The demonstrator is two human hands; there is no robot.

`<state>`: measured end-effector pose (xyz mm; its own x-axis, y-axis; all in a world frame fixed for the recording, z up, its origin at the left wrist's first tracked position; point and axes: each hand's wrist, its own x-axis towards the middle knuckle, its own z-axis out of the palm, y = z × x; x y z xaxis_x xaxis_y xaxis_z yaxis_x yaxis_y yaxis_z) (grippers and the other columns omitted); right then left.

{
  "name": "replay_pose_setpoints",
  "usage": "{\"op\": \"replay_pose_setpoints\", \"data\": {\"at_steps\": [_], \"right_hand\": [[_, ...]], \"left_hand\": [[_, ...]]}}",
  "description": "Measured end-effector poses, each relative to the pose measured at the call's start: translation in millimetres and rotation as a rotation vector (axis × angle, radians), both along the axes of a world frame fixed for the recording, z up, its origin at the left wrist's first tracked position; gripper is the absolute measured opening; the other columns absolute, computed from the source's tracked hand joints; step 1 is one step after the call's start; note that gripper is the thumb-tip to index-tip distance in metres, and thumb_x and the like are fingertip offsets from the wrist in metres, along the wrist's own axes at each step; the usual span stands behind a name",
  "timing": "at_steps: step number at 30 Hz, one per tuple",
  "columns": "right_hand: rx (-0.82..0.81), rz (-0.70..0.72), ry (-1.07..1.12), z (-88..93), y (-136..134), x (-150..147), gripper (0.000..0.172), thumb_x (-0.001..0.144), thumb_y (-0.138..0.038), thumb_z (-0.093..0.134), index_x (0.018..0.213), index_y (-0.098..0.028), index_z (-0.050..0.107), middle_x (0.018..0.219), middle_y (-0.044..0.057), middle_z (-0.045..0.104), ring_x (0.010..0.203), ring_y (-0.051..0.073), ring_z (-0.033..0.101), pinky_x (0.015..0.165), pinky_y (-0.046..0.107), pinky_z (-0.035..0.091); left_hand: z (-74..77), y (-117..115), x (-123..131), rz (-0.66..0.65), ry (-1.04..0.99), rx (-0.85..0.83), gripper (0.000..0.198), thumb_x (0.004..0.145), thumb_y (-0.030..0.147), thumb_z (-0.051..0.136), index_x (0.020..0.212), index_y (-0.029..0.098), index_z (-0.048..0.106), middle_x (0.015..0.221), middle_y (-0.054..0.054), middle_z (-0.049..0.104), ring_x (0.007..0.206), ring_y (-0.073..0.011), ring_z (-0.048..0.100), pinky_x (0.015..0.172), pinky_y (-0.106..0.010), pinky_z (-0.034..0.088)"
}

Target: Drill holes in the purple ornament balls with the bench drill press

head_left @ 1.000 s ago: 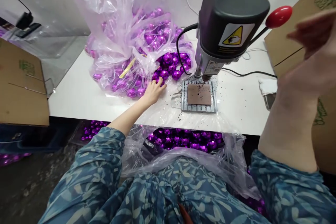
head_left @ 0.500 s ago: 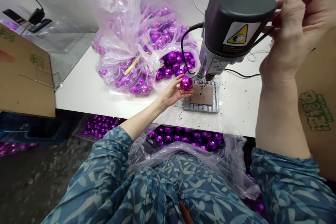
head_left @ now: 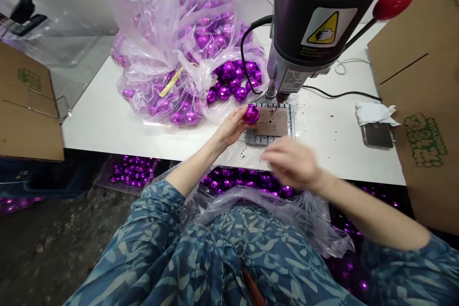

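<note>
My left hand [head_left: 233, 125] grips a shiny purple faceted ball [head_left: 251, 114] between thumb and fingers, beside the left edge of a brown board [head_left: 271, 122]. That board lies on the grey metal base [head_left: 291, 119] of a drill press [head_left: 322, 33], below its chuck [head_left: 282, 97]. My right hand [head_left: 292, 161] is in front of the base, smeared by motion, so its fingers are unclear. The red-knobbed lever [head_left: 394, 1] of the drill press stands free at the upper right. Dark shavings lie around the base.
Behind my left hand, a clear plastic bag [head_left: 168, 64] of purple balls sits on the white table [head_left: 96, 122]. More balls [head_left: 247, 179] lie below the front edge in plastic. Cardboard boxes [head_left: 423, 105] [head_left: 28, 105] flank the table. A phone [head_left: 377, 135] lies partly under white tissue [head_left: 375, 113].
My right hand has let go of the drill press lever and come down and left, in front of the base. My left hand still holds the ball. The view has shifted slightly.
</note>
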<state>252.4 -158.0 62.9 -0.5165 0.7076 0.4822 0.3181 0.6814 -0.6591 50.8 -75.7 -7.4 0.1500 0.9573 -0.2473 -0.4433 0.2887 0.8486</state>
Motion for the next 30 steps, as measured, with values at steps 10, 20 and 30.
{"op": "replay_pose_setpoints", "data": {"at_steps": [10, 20, 30], "right_hand": [[-0.841, 0.586, -0.659, -49.6, -61, 35, 0.057, 0.098, -0.062, 0.056, 0.109, -0.007, 0.066, 0.092, 0.003, 0.065, 0.090, 0.004, 0.062, 0.086, 0.021, 0.060], [-0.220, -0.232, 0.163, 93.4, 0, 76, 0.030, 0.099, -0.046, 0.062, 0.100, -0.021, 0.078, 0.099, 0.002, 0.077, 0.091, 0.006, 0.075, 0.082, 0.022, 0.064], [-0.059, -0.650, 0.586, 140.5, 117, 62, 0.029, 0.095, -0.038, 0.056, 0.104, -0.012, 0.066, 0.088, -0.005, 0.063, 0.073, -0.006, 0.060, 0.066, 0.010, 0.046]], "left_hand": [[-1.6, -3, 14, -0.086, -0.002, 0.009, 0.046, 0.092, 0.022, 0.084, 0.134, 0.026, 0.068, 0.131, -0.008, 0.073, 0.111, -0.0208, 0.076, 0.092, -0.038, 0.069], [-23.5, 11, 23, -0.029, 0.282, 0.072, 0.027, 0.096, 0.038, 0.084, 0.112, 0.018, 0.075, 0.089, 0.000, 0.074, 0.064, -0.0065, 0.060, 0.053, -0.017, 0.043], [-29.3, 27, 38, -0.062, 0.431, 0.275, 0.051, 0.077, 0.031, 0.097, 0.123, 0.021, 0.077, 0.121, -0.009, 0.078, 0.107, -0.0227, 0.071, 0.102, -0.038, 0.056]]}}
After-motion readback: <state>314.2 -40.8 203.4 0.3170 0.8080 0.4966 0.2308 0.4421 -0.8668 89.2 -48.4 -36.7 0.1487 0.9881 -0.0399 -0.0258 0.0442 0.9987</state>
